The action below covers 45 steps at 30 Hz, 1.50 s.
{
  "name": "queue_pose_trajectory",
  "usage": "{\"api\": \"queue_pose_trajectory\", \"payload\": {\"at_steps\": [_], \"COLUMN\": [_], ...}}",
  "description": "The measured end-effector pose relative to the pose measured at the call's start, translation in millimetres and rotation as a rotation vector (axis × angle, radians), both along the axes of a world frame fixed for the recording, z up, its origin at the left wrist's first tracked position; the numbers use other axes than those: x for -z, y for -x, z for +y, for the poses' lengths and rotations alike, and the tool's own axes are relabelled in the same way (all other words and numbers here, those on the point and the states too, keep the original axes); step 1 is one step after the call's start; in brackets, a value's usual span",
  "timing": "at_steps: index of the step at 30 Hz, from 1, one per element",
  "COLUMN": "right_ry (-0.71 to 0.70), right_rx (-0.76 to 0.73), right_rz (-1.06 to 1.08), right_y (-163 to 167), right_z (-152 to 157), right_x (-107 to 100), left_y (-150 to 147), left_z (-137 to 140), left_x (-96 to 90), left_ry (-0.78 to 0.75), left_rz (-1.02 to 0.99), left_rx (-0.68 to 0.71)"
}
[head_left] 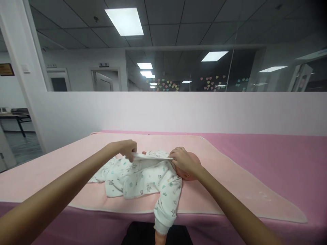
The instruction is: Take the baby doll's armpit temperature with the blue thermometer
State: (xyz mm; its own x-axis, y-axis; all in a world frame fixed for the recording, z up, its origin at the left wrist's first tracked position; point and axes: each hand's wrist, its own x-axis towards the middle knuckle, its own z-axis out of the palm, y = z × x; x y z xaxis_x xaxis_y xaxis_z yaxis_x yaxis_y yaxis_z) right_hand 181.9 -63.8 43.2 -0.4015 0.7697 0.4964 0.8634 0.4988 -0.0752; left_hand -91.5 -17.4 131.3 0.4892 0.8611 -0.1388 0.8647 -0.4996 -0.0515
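Pink table cover (268, 160); pale pink mat (230, 183) laid over it. Baby doll (192, 160) lying on the mat, head to my right, dressed in a white printed romper (143, 178), one sleeve hanging off the near edge. My left hand (126, 148) and right hand (182, 160): fingers of each pinched on the romper's upper edge.
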Motion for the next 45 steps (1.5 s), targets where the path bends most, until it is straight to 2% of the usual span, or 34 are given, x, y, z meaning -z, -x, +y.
{"api": "queue_pose_trajectory", "payload": {"at_steps": [4,6,7,10,14,17,20,25,28,30,33,35,37,39,40,42,45], "right_ry": [-0.047,-0.068,-0.073,-0.07,0.024,0.206,0.387,0.678,0.837,0.896,0.862,0.719,0.515,0.368,0.348,0.423,0.651], "right_rx": [-0.161,-0.158,-0.145,-0.077,0.062,0.04,-0.022,-0.038,-0.146,-0.209,-0.167,-0.038,0.062,0.035,-0.006,-0.093,-0.143], "right_rz": [-0.054,0.036,0.097,0.31,0.649,0.939,1.175,1.43,1.519,1.536,1.651,1.831,1.977,2.029,2.028,1.988,1.907], "right_y": [-5.9,-11.2,-14.5,-26.9,-49.7,-67.0,-77.8,-74.7,-68.0,-67.2,-75.6,-85.5,-94.3,-98.1,-97.3,-90.7,-74.5], "right_z": [-15.9,-21.3,-22.7,-20.1,-0.8,16.7,26.7,21.8,14.7,14.0,23.6,34.8,44.5,48.3,47.4,41.0,26.2], "right_x": [13.4,15.3,15.6,16.7,25.3,34.1,42.8,60.2,67.8,72.0,81.7,90.5,98.0,100.4,99.0,91.7,76.2], "left_y": [-4.6,-9.8,-13.8,-31.1,-54.5,-60.4,-56.8,-48.6,-46.6,-45.6,-44.0,-43.1,-42.6,-42.6,-42.7,-42.9,-42.8], "left_z": [11.2,25.8,33.7,54.2,68.5,75.9,83.7,87.6,84.8,83.4,83.5,84.7,86.1,87.4,88.0,89.2,90.8], "left_x": [17.9,25.3,28.7,43.6,84.5,117.0,133.7,136.1,135.9,136.3,137.3,138.1,138.7,139.1,139.2,139.3,139.3], "left_ry": [0.293,0.334,0.279,-0.037,-0.245,-0.227,-0.158,-0.073,-0.055,-0.053,-0.053,-0.056,-0.061,-0.064,-0.064,-0.062,-0.057], "left_rz": [0.018,-0.042,-0.088,-0.236,-0.349,-0.362,-0.358,-0.354,-0.37,-0.383,-0.395,-0.397,-0.399,-0.403,-0.406,-0.414,-0.425], "left_rx": [-0.071,-0.103,-0.109,-0.121,-0.178,-0.192,-0.209,-0.282,-0.295,-0.296,-0.307,-0.316,-0.323,-0.326,-0.326,-0.325,-0.329]}}
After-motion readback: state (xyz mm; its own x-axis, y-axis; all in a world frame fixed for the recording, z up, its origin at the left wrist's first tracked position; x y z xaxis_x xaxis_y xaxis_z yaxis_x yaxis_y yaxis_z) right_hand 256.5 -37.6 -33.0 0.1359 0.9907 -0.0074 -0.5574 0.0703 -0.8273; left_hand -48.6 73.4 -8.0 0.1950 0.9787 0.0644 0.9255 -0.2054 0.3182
